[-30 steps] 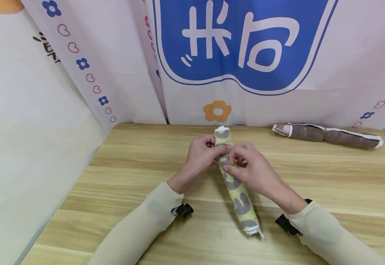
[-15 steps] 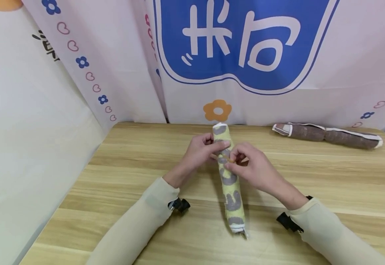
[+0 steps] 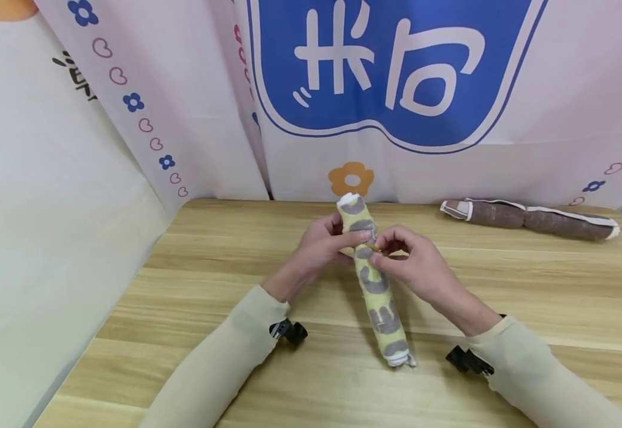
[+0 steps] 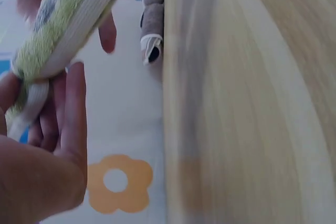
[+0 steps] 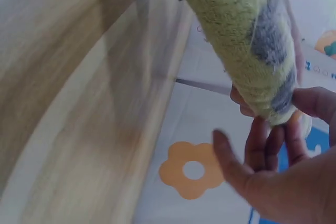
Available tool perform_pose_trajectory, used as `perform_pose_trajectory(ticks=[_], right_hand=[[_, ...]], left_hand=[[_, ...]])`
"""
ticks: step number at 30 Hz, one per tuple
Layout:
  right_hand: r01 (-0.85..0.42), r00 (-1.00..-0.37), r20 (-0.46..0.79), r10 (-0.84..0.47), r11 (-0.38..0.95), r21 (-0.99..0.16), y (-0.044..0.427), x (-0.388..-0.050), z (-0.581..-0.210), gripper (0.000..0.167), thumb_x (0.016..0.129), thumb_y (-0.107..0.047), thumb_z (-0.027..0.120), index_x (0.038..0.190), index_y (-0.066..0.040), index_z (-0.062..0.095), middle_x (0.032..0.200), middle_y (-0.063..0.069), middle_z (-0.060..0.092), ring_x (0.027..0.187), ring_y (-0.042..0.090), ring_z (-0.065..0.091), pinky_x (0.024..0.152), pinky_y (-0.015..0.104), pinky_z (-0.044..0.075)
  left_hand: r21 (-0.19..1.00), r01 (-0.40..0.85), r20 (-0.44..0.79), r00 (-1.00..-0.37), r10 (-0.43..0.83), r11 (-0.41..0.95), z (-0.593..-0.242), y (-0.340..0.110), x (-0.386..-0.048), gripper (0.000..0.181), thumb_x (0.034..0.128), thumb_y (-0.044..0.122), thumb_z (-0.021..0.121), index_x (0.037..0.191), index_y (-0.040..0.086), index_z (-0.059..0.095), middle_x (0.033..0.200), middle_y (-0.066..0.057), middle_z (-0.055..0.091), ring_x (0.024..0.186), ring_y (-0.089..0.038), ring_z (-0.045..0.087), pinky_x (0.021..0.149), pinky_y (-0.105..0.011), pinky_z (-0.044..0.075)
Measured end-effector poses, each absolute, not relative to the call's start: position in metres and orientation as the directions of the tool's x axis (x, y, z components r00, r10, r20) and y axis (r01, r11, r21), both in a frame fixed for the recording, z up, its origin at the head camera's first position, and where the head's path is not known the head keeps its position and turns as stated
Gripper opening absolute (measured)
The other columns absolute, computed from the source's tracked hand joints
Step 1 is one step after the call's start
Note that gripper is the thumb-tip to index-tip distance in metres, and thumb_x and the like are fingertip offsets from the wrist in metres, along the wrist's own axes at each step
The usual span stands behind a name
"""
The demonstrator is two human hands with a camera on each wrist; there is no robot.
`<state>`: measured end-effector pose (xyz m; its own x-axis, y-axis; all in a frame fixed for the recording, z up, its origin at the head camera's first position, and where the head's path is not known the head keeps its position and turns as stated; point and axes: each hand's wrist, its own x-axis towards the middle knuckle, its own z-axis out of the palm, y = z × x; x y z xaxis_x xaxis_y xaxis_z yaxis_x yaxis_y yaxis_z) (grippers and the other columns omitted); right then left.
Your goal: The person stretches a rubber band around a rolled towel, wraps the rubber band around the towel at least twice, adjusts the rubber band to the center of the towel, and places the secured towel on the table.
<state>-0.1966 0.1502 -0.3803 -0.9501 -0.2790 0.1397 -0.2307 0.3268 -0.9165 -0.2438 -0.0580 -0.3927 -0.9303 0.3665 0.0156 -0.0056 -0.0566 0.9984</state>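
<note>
A rolled towel, pale yellow-green with grey patches and white edging, slants above the table in the head view. My left hand grips it around its upper part, thumb across the front and fingers behind. On its other side my right hand pinches a thin orange rubber band against the roll. Most of that band is hidden by fingers and towel. The left wrist view shows the layered white edge of the towel above the left palm. Seen from the right wrist, the roll narrows where the right fingertips touch it.
A brown rolled towel with white edging, cinched at its middle, lies along the back right of the wooden table. Behind the table hangs a printed cloth. Small black cameras sit at both wrists.
The far end of the yellow-green towel has risen and shifted left, and its near end has swung left and partly back. The right fingers have drawn the rubber band toward the roll's right side.
</note>
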Motion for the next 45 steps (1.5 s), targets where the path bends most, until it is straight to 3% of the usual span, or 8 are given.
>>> perform_pose_trajectory(ticks=[5,11,16,23,26,34,40,45], right_hand=[[-0.203,-0.970,0.128,-0.207,0.395,-0.896,0.146,-0.191,-0.379,0.035,0.092,-0.025,0.086,0.104,-0.006,0.061,0.112,0.011,0.063,0.104,0.029,0.063,0.081,0.041,0.057],[-0.210,-0.974,0.157,-0.163,0.399,-0.893,0.144,-0.188,-0.383,0.028,0.093,-0.018,0.085,0.102,-0.007,0.062,0.115,0.011,0.062,0.103,0.030,0.065,0.079,0.041,0.060],[-0.327,-0.940,0.245,-0.236,0.428,-0.842,0.145,-0.189,-0.383,0.019,0.093,-0.006,0.081,0.095,-0.009,0.062,0.106,0.009,0.060,0.100,0.026,0.062,0.085,0.042,0.059],[-0.386,-0.900,0.221,-0.377,0.450,-0.805,0.149,-0.192,-0.379,0.018,0.093,-0.005,0.077,0.088,-0.013,0.062,0.082,0.001,0.059,0.080,0.020,0.058,0.065,0.028,0.049],[-0.386,-0.890,0.205,-0.407,0.435,-0.813,0.149,-0.194,-0.380,0.019,0.091,-0.005,0.077,0.085,-0.014,0.061,0.076,-0.001,0.055,0.074,0.018,0.054,0.060,0.025,0.043],[-0.350,-0.863,0.151,-0.482,0.355,-0.867,0.148,-0.194,-0.387,0.022,0.092,-0.006,0.072,0.082,-0.014,0.055,0.075,0.001,0.049,0.074,0.018,0.051,0.061,0.025,0.039],[-0.429,-0.839,0.215,-0.500,0.364,-0.827,0.148,-0.192,-0.389,0.025,0.089,-0.002,0.070,0.081,-0.019,0.053,0.077,-0.001,0.051,0.075,0.019,0.051,0.064,0.027,0.041],[-0.492,-0.796,0.261,-0.547,0.331,-0.805,0.147,-0.193,-0.392,0.027,0.086,0.003,0.069,0.081,-0.021,0.056,0.082,-0.002,0.055,0.078,0.019,0.054,0.066,0.028,0.046]], left_hand=[[0.996,0.087,0.088,-0.959,0.268,-0.017,-0.388,-0.046,-0.232,0.030,0.0920,0.015,0.084,0.114,0.001,0.068,0.104,-0.011,0.071,0.089,-0.021,0.071,0.074,-0.048,0.064],[0.995,0.086,0.077,-0.983,0.166,0.051,-0.383,-0.041,-0.223,0.027,0.0888,0.018,0.087,0.099,0.004,0.066,0.094,-0.008,0.070,0.082,-0.018,0.069,0.071,-0.053,0.063],[0.997,0.028,0.018,-0.991,0.131,0.073,-0.379,-0.040,-0.222,0.025,0.0895,0.021,0.086,0.100,0.006,0.069,0.093,-0.008,0.071,0.079,-0.019,0.070,0.075,-0.056,0.063],[0.994,-0.014,-0.022,-0.997,0.075,0.112,-0.380,-0.040,-0.221,0.024,0.0870,0.017,0.087,0.094,0.005,0.067,0.089,-0.007,0.070,0.071,-0.017,0.068,0.067,-0.040,0.064],[0.994,-0.018,-0.026,-0.997,0.075,0.110,-0.380,-0.042,-0.221,0.025,0.0867,0.017,0.087,0.093,0.005,0.066,0.089,-0.007,0.070,0.071,-0.016,0.068,0.069,-0.041,0.064],[0.994,-0.013,-0.022,-0.997,0.076,0.110,-0.379,-0.049,-0.226,0.023,0.0889,0.020,0.085,0.096,0.004,0.069,0.089,-0.009,0.073,0.070,-0.017,0.069,0.068,-0.043,0.062],[0.994,-0.016,-0.028,-0.994,0.109,0.107,-0.378,-0.052,-0.229,0.024,0.0890,0.020,0.086,0.095,0.004,0.069,0.088,-0.009,0.074,0.067,-0.017,0.070,0.078,-0.058,0.061],[0.994,-0.024,-0.036,-0.994,0.103,0.110,-0.380,-0.055,-0.232,0.023,0.0892,0.019,0.086,0.096,0.004,0.069,0.087,-0.010,0.074,0.066,-0.018,0.069,0.070,-0.049,0.063]])
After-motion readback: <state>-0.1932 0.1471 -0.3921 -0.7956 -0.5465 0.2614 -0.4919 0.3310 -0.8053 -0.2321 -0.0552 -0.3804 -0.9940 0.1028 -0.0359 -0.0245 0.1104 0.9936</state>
